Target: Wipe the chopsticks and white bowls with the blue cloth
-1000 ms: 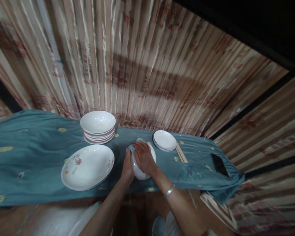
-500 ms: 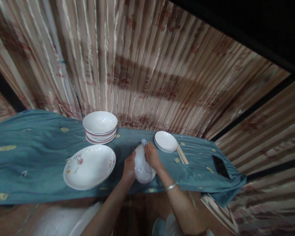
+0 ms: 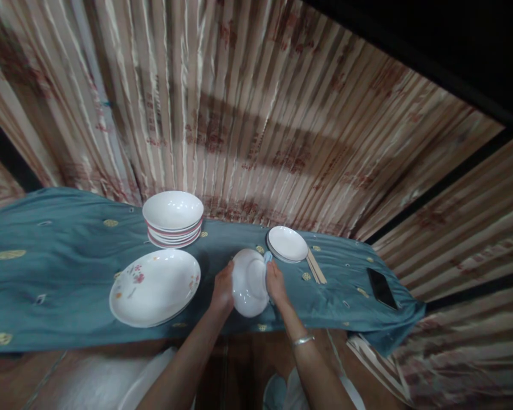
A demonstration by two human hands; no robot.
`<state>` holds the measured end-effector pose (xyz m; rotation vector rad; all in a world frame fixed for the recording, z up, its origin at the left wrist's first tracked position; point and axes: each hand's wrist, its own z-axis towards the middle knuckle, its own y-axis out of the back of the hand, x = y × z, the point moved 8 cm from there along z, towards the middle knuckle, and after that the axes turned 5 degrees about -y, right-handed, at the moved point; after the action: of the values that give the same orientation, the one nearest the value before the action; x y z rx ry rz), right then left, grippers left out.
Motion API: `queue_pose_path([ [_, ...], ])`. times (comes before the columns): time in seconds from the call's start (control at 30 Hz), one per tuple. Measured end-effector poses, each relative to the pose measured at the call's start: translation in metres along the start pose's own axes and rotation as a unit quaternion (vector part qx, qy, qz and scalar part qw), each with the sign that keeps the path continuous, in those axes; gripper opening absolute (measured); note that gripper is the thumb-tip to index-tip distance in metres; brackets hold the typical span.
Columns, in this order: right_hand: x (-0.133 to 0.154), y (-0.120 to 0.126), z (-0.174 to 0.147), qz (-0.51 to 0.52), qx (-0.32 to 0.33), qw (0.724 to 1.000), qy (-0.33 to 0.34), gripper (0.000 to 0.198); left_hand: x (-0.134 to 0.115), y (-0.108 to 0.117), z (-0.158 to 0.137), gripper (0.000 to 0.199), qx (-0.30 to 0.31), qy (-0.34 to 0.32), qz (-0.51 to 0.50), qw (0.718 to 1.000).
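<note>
Tilted on its side between my hands is a white bowl (image 3: 245, 287), its outside and foot ring towards me. My left hand (image 3: 223, 287) grips the bowl's left rim, fingers partly hidden behind it. At the right edge, my right hand (image 3: 276, 282) is closed on a light blue cloth (image 3: 268, 257) and presses it to the bowl; most of the cloth is hidden. To the left lie oval floral plates (image 3: 154, 290), stacked. Small white plates (image 3: 287, 244) are piled just beyond my right hand, with wooden chopsticks (image 3: 316, 266) beside them.
A green patterned cloth (image 3: 68, 273) covers the table. At the back left stands a stack of white bowls and plates (image 3: 173, 212). A black phone (image 3: 382, 287) lies near the right end. Striped curtains (image 3: 239, 125) hang behind the table.
My right hand has moved from the bowl's face to its right edge, taking the blue cloth along. The bowl has turned so its foot ring shows more. My left hand keeps its grip.
</note>
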<state>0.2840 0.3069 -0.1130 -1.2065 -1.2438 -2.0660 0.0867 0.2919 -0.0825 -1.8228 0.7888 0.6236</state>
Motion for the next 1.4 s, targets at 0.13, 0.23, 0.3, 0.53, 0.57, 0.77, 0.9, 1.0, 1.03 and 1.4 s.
queue_pose_path([
  [0.13, -0.016, 0.005, -0.015, 0.024, -0.033, 0.999, -0.011, 0.066, 0.003, 0.001, 0.002, 0.019, 0.004, 0.010, 0.000, 1.000],
  [0.23, -0.018, 0.006, -0.028, 0.026, -0.047, 0.998, -0.025, 0.066, 0.002, 0.001, 0.005, 0.019, 0.006, 0.007, -0.003, 1.000],
  [0.3, -0.018, 0.004, -0.037, 0.043, -0.046, 0.997, -0.041, 0.065, 0.001, 0.001, 0.007, 0.020, 0.004, 0.007, -0.011, 1.000],
  [0.53, -0.020, -0.007, -0.078, 0.070, -0.068, 0.994, -0.047, 0.062, 0.000, 0.002, 0.013, 0.020, -0.011, 0.028, -0.074, 0.997],
  [0.57, -0.019, -0.009, -0.085, 0.069, -0.072, 0.994, -0.034, 0.062, 0.000, 0.002, 0.013, 0.019, -0.016, 0.029, -0.076, 0.997],
  [0.77, -0.002, -0.018, -0.124, -0.010, -0.098, 0.993, 0.062, 0.062, 0.002, 0.007, 0.016, 0.015, -0.025, 0.019, -0.096, 0.995],
  [0.9, 0.015, -0.020, -0.143, -0.032, -0.073, 0.995, 0.052, 0.065, 0.006, 0.009, 0.016, 0.013, -0.033, 0.032, -0.105, 0.993],
  [1.0, 0.039, -0.019, -0.152, -0.081, -0.049, 0.992, 0.077, 0.064, 0.005, 0.006, 0.015, 0.015, -0.025, 0.039, -0.124, 0.991],
  [1.03, 0.049, -0.019, -0.155, -0.104, -0.042, 0.989, 0.097, 0.064, 0.005, 0.004, 0.015, 0.016, -0.023, 0.040, -0.130, 0.991],
  [1.4, 0.106, -0.028, -0.151, -0.226, 0.043, 0.936, 0.265, 0.060, 0.010, 0.007, 0.005, 0.024, -0.013, 0.071, -0.065, 0.995],
])
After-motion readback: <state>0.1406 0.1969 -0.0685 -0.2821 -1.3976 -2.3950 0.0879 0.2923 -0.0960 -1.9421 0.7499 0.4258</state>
